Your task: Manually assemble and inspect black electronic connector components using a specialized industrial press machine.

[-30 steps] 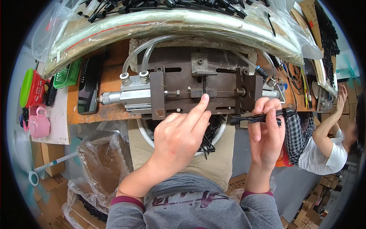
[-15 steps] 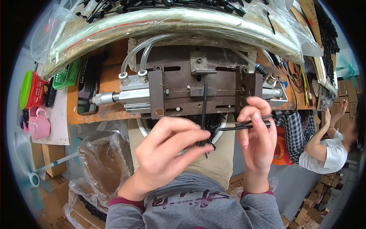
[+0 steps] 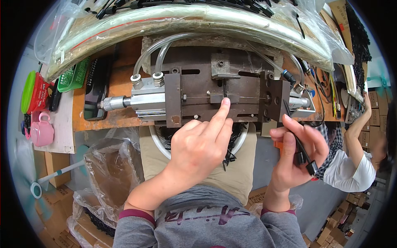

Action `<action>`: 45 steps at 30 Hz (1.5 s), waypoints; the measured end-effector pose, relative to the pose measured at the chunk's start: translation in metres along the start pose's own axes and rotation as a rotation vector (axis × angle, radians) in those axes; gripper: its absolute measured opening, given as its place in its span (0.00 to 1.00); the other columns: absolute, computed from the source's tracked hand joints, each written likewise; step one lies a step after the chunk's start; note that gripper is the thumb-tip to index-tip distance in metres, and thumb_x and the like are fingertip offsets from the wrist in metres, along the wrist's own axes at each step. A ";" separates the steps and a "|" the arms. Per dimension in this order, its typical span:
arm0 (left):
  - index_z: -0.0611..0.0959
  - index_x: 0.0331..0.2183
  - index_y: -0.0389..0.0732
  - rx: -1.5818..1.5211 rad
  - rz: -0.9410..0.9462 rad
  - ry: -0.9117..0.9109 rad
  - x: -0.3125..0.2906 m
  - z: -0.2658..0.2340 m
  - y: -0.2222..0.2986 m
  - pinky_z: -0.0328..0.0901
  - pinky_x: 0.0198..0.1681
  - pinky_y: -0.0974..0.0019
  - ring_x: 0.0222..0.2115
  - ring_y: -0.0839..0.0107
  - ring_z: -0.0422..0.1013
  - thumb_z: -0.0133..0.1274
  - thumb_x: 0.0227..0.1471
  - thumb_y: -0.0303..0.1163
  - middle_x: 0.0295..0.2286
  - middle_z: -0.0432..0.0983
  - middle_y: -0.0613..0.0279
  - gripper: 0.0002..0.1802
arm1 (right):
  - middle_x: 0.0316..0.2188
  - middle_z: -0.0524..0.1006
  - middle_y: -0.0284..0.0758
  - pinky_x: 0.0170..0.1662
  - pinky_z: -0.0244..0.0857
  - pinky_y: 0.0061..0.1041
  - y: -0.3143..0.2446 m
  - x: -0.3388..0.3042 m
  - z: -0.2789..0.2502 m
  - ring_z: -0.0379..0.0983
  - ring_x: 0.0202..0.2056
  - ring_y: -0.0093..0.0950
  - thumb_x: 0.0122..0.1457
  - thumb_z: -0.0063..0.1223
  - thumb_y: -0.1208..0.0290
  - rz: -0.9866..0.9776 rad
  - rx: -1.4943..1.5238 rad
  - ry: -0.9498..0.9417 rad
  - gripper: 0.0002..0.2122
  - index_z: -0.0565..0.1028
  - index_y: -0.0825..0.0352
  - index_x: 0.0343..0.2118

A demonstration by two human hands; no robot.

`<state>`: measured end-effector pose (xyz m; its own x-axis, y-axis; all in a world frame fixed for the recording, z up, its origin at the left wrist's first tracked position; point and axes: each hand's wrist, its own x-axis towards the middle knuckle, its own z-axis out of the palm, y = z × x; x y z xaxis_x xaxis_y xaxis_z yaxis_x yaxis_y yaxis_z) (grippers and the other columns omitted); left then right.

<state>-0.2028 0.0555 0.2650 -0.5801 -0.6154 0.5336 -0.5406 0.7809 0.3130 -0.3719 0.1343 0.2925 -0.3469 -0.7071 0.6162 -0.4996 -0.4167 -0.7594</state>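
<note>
My left hand (image 3: 200, 140) reaches over the brown metal fixture (image 3: 198, 107), its index finger stretched out and its other fingers loosely bent. That fingertip rests on a thin black plastic rod (image 3: 225, 87), which lies across the small metal block (image 3: 234, 98) at the fixture's middle. The finger covers the rod's near part. Off to the right, my right hand (image 3: 295, 155) is closed around a pair of black plastic rods (image 3: 300, 148) with thick heads. Their heads point down and right, their thin ends up and left.
A silver cylinder (image 3: 148, 101) with clear hoses flanks the fixture. On my lap, a white-rimmed bowl (image 3: 159, 145) holds black parts. Plastic-covered padding (image 3: 194, 22) spans the back. At left stand a phone (image 3: 94, 103) and pink cup (image 3: 42, 131). Another person (image 3: 353, 169) is at right.
My left hand has moved forward from above the lap to the fixture, and the rod it held now lies at the block. My right hand has shifted right and turned, tilting its rods.
</note>
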 end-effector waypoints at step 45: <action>0.84 0.32 0.37 0.071 0.319 0.415 0.135 -0.048 -0.044 0.71 0.38 0.62 0.34 0.61 0.77 0.61 0.45 0.25 0.32 0.81 0.57 0.07 | 0.53 0.75 0.48 0.43 0.74 0.31 0.014 -0.004 0.015 0.78 0.43 0.40 0.45 0.66 0.83 -0.121 -0.399 -0.472 0.13 0.77 0.71 0.36</action>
<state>-0.2276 -0.0570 0.3611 -0.4400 -0.2429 0.8645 -0.4250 0.9044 0.0378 -0.3654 0.1233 0.2765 0.0728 -0.8821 0.4654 -0.8028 -0.3287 -0.4974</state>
